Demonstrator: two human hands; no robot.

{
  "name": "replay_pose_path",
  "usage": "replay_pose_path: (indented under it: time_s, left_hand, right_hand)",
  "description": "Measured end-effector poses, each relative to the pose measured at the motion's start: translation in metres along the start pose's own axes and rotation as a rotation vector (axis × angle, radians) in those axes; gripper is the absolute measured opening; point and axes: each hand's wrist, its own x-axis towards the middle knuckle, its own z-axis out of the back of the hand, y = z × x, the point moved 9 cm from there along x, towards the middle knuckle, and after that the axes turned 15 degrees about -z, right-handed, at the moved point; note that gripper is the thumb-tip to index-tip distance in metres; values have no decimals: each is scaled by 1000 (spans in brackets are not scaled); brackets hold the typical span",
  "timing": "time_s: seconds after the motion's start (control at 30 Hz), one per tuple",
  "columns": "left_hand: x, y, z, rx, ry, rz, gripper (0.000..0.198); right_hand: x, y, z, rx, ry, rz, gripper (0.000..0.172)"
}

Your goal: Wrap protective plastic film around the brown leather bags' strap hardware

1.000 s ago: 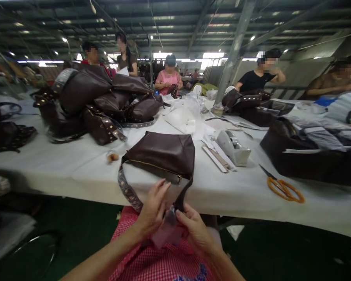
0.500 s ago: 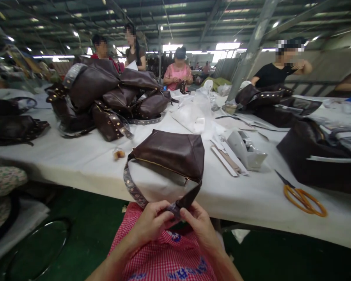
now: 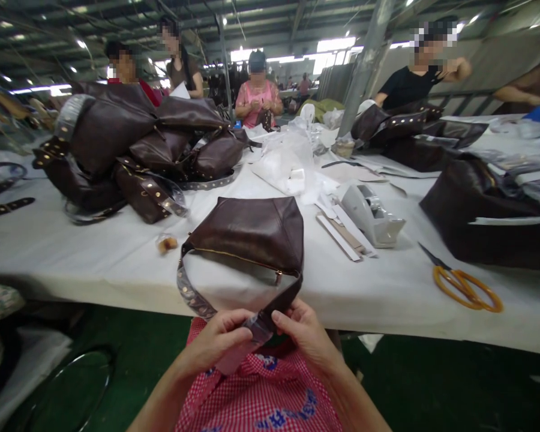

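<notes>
Brown bag (image 3: 254, 231) lies on table (image 3: 112, 264), left hand (image 3: 220, 339) and right hand (image 3: 308, 336) pinching its strap (image 3: 286, 295).

Green floor (image 3: 409, 390), bright windows (image 3: 336, 44), grey pillar (image 3: 364, 69)

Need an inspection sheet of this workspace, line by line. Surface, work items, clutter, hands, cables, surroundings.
Surface: white table, loaded with goods and packing material.
Work items: brown bag near the front edge; its studded strap reaches toward the person, partly wrapped in clear plastic.
Clutter: bag pile behind left; pale strips, tape dispenser and orange-handled scissors to the right.
Hands: left hand on the wrapped part, right hand gripping the strap beside it.
Cables: nothing seen on the table.
Surroundings: co-workers beyond the table; green floor.
</notes>
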Motion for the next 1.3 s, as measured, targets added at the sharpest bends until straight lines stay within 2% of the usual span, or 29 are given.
replay_pose_path:
  time_s: [0.23, 0.33, 0.4, 0.47, 0.63, 0.9, 1.07, 1.3]
  left_hand:
    - [5, -12, 1, 232, -99, -20, 13]
    - [9, -15, -1, 295, -61, -21, 14]
    - [11, -15, -5, 303, -7, -22, 17]
    - [12, -13, -6, 252, -8, -14, 19]
    - [12, -6, -3, 216, -118, -29, 23]
    - [6, 0, 6, 217, -278, -82, 25]
    - [7, -8, 15, 246, -329, -160, 19]
    - [12, -19, 19, 192, -457, -149, 22]
  right_hand:
    - [-2, 5, -3, 62, 38, 11, 40]
    - [-5, 8, -8, 55, 113, 17, 46]
    - [-5, 8, -6, 61, 101, 17, 47]
    - [-4, 9, -2, 78, 58, 31, 44]
    - [-1, 13, 1, 133, 13, 86, 40]
    - [5, 12, 5, 148, 8, 53, 36]
    - [5, 15, 1, 141, 45, 52, 39]
    - [9, 12, 3, 121, -1, 106, 35]
